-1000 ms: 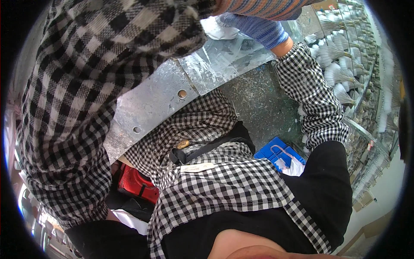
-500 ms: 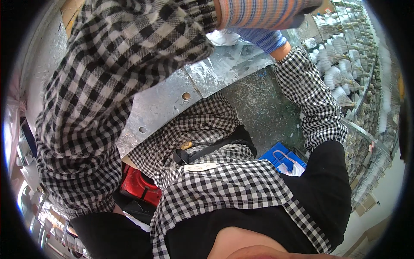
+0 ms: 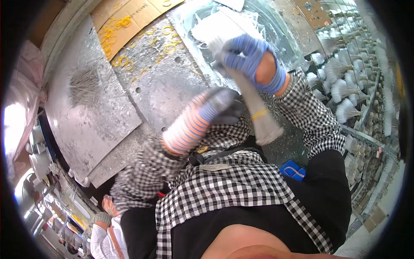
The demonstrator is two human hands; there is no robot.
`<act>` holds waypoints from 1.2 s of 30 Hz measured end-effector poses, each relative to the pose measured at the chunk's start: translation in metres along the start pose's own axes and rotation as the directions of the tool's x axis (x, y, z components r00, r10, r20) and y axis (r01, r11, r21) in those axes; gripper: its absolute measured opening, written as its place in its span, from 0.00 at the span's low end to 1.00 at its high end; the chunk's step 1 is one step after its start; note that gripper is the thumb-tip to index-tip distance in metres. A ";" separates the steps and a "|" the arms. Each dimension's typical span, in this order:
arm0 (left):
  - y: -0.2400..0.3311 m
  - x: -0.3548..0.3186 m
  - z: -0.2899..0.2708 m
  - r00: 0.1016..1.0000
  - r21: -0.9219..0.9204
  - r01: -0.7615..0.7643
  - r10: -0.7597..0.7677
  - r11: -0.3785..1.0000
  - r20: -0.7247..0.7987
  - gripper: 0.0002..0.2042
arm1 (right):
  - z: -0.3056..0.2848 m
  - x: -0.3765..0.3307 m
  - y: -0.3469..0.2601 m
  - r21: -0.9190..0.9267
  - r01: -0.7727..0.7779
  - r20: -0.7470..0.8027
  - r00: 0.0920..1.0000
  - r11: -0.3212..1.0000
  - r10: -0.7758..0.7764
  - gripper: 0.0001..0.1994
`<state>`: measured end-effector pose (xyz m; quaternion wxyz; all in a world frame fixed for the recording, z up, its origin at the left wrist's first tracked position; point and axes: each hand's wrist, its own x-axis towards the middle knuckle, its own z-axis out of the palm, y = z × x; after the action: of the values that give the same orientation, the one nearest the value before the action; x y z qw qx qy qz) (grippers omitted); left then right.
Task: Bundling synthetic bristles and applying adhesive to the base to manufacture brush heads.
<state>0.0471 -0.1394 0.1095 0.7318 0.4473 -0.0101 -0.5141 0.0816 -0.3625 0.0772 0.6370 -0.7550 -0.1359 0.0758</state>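
Observation:
My right hand (image 3: 252,60), in a blue striped glove, is closed around a long bundle of thin pale strands (image 3: 248,93). A yellow rubber band (image 3: 259,114) circles the bundle near its lower end, which splays a little over my lap. The bundle's upper end is blurred near white paste (image 3: 220,26) on a metal sheet. Left of the bundle is my left hand (image 3: 211,110), in an orange-and-blue striped glove with grey fingers. Its fingers are somewhat blurred but look loosely apart, with nothing visible in them.
Yellow rubber bands lie on cardboard (image 3: 142,15) and the metal worktop (image 3: 159,82). Loose thin strands (image 3: 84,86) rest on a board at left. A rack of white fan-shaped bundles (image 3: 345,82) stands at right. Another person's hand (image 3: 110,205) shows at lower left.
Both hands have come back from the far edge of the view toward my body. My left arm has swung down, uncovering the worktop. The strand bundle is now visible in my right hand.

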 end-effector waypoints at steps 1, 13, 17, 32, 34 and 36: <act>-0.018 0.000 0.005 0.999 -0.039 -0.040 0.040 0.998 0.000 0.33 | 0.006 -0.002 -0.008 -0.448 0.347 0.125 0.937 0.824 -0.327 0.12; -0.141 0.016 -0.017 0.928 0.091 -0.369 0.372 0.925 -0.011 0.15 | 0.047 -0.113 -0.028 -0.541 0.168 0.043 0.984 0.824 -0.173 0.31; -0.172 0.015 -0.018 0.906 0.009 -0.405 0.400 0.914 0.138 0.27 | 0.071 -0.126 -0.019 -0.471 0.028 -0.072 0.995 0.882 -0.070 0.31; -0.185 0.022 -0.027 0.914 -0.206 -0.325 0.363 0.923 0.183 0.23 | 0.076 -0.137 -0.002 -0.419 0.038 -0.058 0.996 0.907 -0.069 0.25; -0.183 0.022 -0.027 0.915 -0.177 -0.334 0.364 0.926 0.174 0.23 | 0.075 -0.136 -0.002 -0.433 0.042 -0.055 0.996 0.901 -0.073 0.26; -0.179 0.022 -0.025 0.942 -0.259 -0.263 0.306 0.929 0.142 0.23 | 0.074 -0.133 -0.005 -0.429 0.039 -0.056 0.996 0.902 -0.070 0.27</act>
<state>-0.0642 -0.1528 -0.0346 0.8428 0.3024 -0.0795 -0.4381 -0.0665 -0.3321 0.0615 0.4622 -0.8744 -0.1477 -0.0002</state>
